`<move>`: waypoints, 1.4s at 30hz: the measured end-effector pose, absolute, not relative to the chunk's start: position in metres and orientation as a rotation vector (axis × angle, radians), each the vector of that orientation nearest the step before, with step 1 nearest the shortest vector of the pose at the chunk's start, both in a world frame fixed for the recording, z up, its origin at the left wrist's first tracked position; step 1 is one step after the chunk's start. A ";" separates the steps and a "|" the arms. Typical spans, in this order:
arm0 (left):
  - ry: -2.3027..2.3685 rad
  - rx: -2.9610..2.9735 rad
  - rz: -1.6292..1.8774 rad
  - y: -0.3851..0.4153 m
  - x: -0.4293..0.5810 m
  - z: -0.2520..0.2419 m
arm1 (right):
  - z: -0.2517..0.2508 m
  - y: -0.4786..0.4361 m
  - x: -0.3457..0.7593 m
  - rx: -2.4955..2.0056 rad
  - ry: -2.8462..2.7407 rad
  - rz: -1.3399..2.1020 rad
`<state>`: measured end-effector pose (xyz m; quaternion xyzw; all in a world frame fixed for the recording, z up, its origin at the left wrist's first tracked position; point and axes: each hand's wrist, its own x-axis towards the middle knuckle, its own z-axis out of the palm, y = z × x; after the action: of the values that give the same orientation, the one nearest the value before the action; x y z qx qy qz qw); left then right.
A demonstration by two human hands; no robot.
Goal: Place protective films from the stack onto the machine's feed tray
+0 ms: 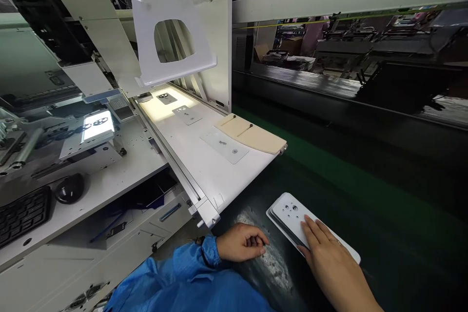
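One white plate (292, 214), rounded at the corners and pierced with small holes, lies on the dark conveyor belt (365, 214) near its left edge. The right hand (329, 258) rests flat and released on it; the left hand (241, 243) is loosely clenched, holding nothing. Three smaller plates (224, 146) sit on the white machine tray (204, 170).

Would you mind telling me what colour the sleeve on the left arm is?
The sleeve is bright blue, gathered at the cuff; the head view shows it.

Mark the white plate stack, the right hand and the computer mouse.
white plate stack (290, 212): head view, top plate near the holes.
right hand (329, 256): head view, back of hand.
computer mouse (69, 188): head view, top.
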<state>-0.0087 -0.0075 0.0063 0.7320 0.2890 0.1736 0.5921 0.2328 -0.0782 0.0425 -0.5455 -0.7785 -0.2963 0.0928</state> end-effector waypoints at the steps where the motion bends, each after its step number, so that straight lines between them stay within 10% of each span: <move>1: 0.663 1.697 0.390 -0.007 -0.009 0.007 | 0.041 -0.078 0.232 -1.624 -2.306 -0.883; 42: 0.653 1.695 0.407 -0.005 -0.011 0.002 | 0.036 -0.082 0.241 -1.773 -2.341 -0.625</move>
<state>-0.0106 -0.0047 0.0022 0.7304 0.2815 0.1755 0.5971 0.2410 -0.0822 0.0360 -0.5892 -0.7778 -0.2076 0.0693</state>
